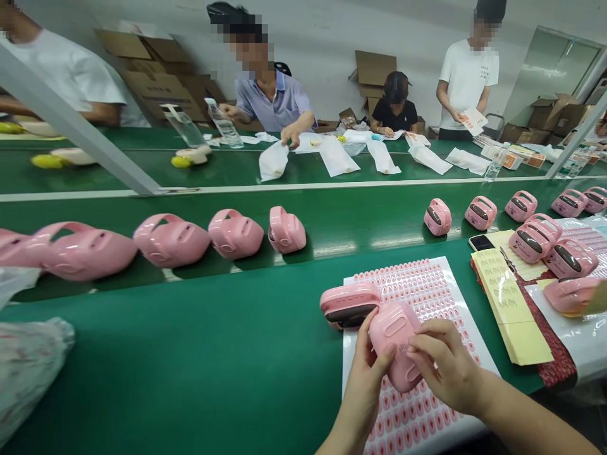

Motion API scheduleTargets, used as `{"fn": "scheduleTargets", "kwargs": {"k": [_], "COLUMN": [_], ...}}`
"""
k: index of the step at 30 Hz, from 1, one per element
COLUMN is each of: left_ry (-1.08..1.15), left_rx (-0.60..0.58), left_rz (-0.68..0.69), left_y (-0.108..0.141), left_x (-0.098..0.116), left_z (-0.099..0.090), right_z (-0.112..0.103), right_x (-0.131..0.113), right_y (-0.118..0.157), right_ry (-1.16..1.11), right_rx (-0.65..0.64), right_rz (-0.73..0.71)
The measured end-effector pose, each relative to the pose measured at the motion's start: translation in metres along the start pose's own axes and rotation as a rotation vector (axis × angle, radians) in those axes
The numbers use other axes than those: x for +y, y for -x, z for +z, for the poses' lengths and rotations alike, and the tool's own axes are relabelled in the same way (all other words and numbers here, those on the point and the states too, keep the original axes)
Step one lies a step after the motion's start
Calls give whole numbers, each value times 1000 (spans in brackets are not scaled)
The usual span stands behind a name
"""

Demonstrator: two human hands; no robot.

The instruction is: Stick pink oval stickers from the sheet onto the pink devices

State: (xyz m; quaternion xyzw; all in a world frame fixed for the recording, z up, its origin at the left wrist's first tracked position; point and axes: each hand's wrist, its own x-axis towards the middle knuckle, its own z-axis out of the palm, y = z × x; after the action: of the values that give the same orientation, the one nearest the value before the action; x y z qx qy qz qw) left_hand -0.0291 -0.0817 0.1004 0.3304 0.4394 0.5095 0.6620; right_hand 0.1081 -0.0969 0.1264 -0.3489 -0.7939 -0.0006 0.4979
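Observation:
A pink plastic device (396, 332) with rounded ends is tilted in front of me, its side with two shallow oval recesses facing up. My left hand (372, 357) is closed around its left edge, thumb on the face. With thumb and fingertips pinched together, my right hand (443, 360) touches the device's right half; whatever may be between those fingertips is too small to make out. Beneath both hands lies a white sheet of pink oval stickers (417, 287). A second pink device (351, 303) with a dark window rests at the sheet's upper left, close to my left hand.
Rows of pink devices (236, 234) stand along the green belt. At right are a yellow paper pad (512, 306), a phone (480, 243) and more devices (571, 258). A plastic bag (33, 373) sits at left. Across the belt, several people handle white pouches (337, 155) and papers.

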Motion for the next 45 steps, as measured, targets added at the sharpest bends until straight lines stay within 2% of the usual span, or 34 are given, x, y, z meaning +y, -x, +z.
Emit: {"fn": "scheduleTargets", "kwargs": {"k": [5, 9, 11, 14, 17, 21, 27, 34, 45], "left_ry": [-38, -108, -111, -82, -87, -102, -75, -64, -74], "left_rx": [-68, -64, -54, -40, -26, -22, -11, -5, -7], "left_rz": [-59, -128, -153, -77, 17, 26, 40, 46, 55], "left_y": [1, 4, 6, 7, 8, 8, 11, 12, 11], "left_x": [2, 2, 2, 4, 7, 7, 7, 10, 11], "left_z": [-4, -6, -5, -4, -2, -1, 3, 5, 5], "right_z": [-14, -32, -35, -27, -16, -12, -13, -13, -13], "right_x": [-1, -3, -2, 2, 6, 7, 4, 4, 6], "right_y": [-13, -20, -17, -2, 11, 11, -3, 0, 2], "right_ry": [-7, 12, 13, 26, 39, -34, -224, -150, -148], "right_rx": [-39, 158, 205, 84, 29, 30, -84, -71, -130], "right_rz": [-75, -16, -60, -226, -291, -276, -182, -203, -194]}}
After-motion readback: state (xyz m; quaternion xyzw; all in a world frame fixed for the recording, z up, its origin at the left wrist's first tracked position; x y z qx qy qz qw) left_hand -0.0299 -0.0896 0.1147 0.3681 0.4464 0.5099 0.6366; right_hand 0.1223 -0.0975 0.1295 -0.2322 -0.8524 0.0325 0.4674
